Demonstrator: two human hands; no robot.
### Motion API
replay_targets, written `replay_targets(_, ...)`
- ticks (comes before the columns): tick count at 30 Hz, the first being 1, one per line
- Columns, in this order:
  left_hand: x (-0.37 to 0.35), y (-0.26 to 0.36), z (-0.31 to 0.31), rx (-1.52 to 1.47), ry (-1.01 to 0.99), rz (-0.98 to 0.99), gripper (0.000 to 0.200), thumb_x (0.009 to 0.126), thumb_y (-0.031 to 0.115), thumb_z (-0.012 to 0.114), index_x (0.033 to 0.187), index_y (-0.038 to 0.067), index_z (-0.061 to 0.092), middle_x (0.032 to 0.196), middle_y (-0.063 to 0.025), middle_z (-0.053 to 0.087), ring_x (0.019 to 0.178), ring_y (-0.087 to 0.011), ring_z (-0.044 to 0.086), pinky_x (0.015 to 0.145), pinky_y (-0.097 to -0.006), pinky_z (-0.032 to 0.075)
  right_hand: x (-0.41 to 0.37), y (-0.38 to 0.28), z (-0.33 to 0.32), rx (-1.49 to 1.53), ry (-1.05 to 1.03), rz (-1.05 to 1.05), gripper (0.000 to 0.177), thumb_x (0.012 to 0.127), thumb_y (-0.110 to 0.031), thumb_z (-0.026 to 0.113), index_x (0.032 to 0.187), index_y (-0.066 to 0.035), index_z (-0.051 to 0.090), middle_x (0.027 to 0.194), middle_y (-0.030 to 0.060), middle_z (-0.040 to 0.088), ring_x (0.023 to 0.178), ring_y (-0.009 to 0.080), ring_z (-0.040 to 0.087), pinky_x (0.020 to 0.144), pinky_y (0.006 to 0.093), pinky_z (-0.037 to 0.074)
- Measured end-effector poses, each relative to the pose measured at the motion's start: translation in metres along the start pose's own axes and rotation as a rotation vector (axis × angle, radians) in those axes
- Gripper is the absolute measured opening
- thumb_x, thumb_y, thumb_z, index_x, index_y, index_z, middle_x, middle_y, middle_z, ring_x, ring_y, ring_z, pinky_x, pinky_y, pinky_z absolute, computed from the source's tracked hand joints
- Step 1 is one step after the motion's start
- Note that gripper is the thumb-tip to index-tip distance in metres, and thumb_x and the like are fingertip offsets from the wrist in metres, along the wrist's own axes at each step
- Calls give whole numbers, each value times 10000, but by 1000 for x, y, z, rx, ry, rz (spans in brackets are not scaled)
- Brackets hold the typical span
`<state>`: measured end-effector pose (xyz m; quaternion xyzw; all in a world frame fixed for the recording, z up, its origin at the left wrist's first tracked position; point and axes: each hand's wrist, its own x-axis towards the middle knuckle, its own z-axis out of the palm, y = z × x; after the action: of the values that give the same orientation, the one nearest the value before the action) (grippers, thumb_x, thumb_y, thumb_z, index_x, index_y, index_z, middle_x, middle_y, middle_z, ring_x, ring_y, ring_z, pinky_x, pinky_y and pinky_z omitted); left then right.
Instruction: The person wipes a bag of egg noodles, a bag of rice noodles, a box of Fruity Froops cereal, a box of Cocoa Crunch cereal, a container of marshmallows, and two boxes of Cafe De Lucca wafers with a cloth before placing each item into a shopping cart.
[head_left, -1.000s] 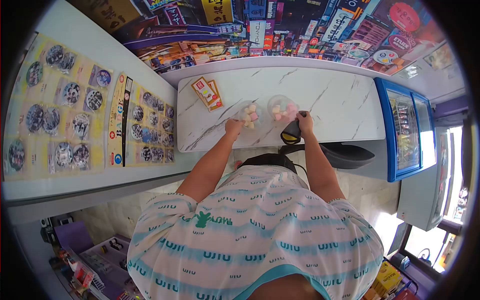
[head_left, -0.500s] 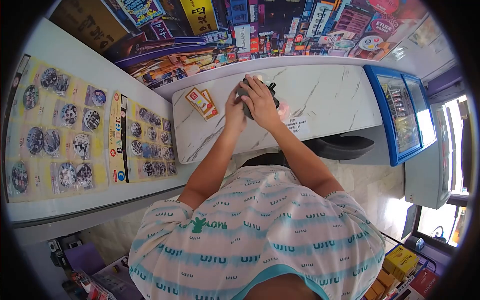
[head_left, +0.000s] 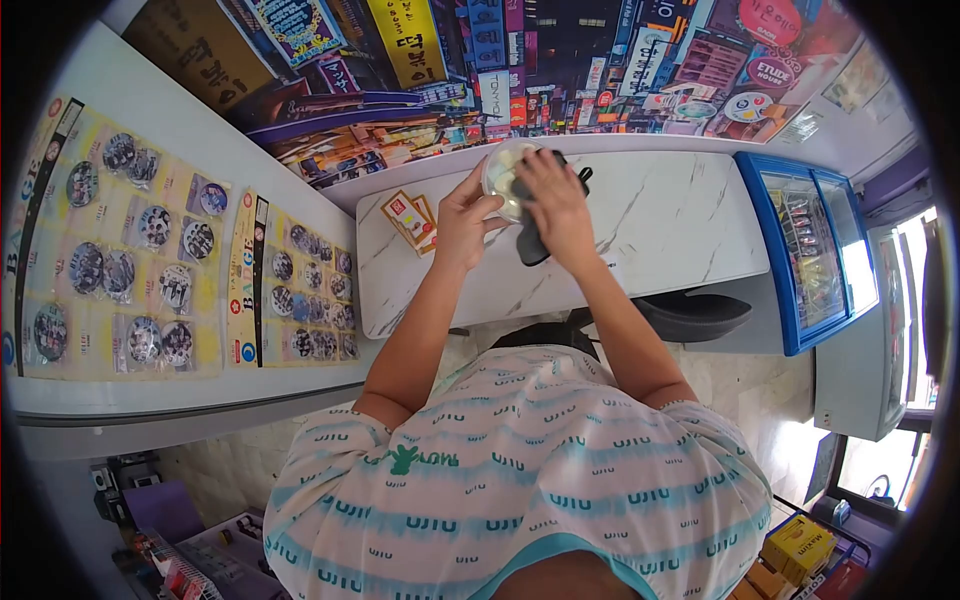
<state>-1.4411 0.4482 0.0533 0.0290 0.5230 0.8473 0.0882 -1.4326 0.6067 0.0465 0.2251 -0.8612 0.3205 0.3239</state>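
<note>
A clear round container (head_left: 503, 180) with pale contents is tilted up above the marble-patterned table. My left hand (head_left: 463, 220) grips its left side, with the fingers behind and the thumb on the near edge. My right hand (head_left: 560, 205) is at the container's right side, its fingers stretched and smeared by motion. Under and beside that hand is a dark grey, flat, rounded thing (head_left: 531, 246); I cannot make out its kind or whether the hand holds it. A black looped piece (head_left: 584, 178) sticks out past the right fingers.
Orange-edged cards or packets (head_left: 410, 222) lie on the table's left part. The white table (head_left: 680, 220) ends at a blue-framed display freezer (head_left: 815, 250). A black chair (head_left: 690, 315) is tucked under the near edge. Badge sheets (head_left: 125, 250) cover the left surface.
My hands were together over the dark thing; now they are apart. The clear container has come up in my left hand. My right hand has shifted right, and the camera view has tilted slightly.
</note>
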Motion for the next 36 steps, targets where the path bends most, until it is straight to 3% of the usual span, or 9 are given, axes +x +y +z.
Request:
replay_targets(3,-5,-1,13,-40,-92,-115,529,829,-83,448,1344,33,412,1211,-120,550,1065,-234,579,854,-442,538,14,36,-12,-15,159,63,354,813,-102,616,1161,-51,584,1229,121,560,1131,268,540,917,362,442)
replay_targets(5,-2,-6,15,-100,-150,-141,534,836,-56,454,1359,31,384,1223,-128,541,1071,-248,576,858,-460,531,28,51,-27,611,10,725,299,865,-187,597,1128,-45,606,1029,117,638,882,191,623,752,293,488)
replay_targets(6,0,-10,15,-163,-204,-168,543,844,-29,460,1373,30,356,1236,-135,531,1077,-262,573,861,-478,524,32,58,-24,1093,125,736,314,895,-250,571,1094,-11,615,880,73,636,713,117,586,636,256,471)
replay_targets(10,14,-44,12,-320,-118,-313,567,849,-6,452,1397,59,321,1221,-145,524,1069,-302,567,840,-509,530,17,77,-12,1418,311,918,301,896,-223,562,1046,34,611,871,64,621,710,127,575,621,249,459)
replay_targets(17,46,-119,3,-388,93,-239,511,850,21,459,1352,64,372,1247,-159,469,1084,-345,528,840,-520,522,-95,107,32,1102,302,1184,256,902,-196,545,973,45,596,855,94,621,734,162,592,634,287,485)
replay_targets(20,48,-157,-10,-297,117,-406,512,857,38,460,1355,67,347,1266,-184,442,1151,-354,480,906,-524,486,-125,140,5,989,328,1290,286,913,-199,532,1005,67,584,882,114,631,755,188,621,686,304,509)
replay_targets(26,48,-209,-10,-150,144,-531,458,844,22,507,1297,46,447,1096,-171,567,870,-320,632,698,-460,578,-135,164,-30,898,390,1319,289,923,-203,517,1016,62,586,873,105,630,746,187,626,676,301,513)
replay_targets(31,39,-212,-20,433,181,-459,434,794,104,658,1203,7,548,1082,-182,586,691,-239,647,552,-302,570,-128,154,-23,974,321,1305,293,925,-211,518,1024,57,585,885,104,630,750,189,627,682,306,514)
replay_targets(36,49,-207,-69,1025,474,-154,618,685,283,771,1194,12,548,1085,-200,563,887,-306,593,680,-432,517,-116,152,-23,1088,307,1289,306,928,-230,514,1044,48,570,902,126,633,766,225,638,700,341,527)
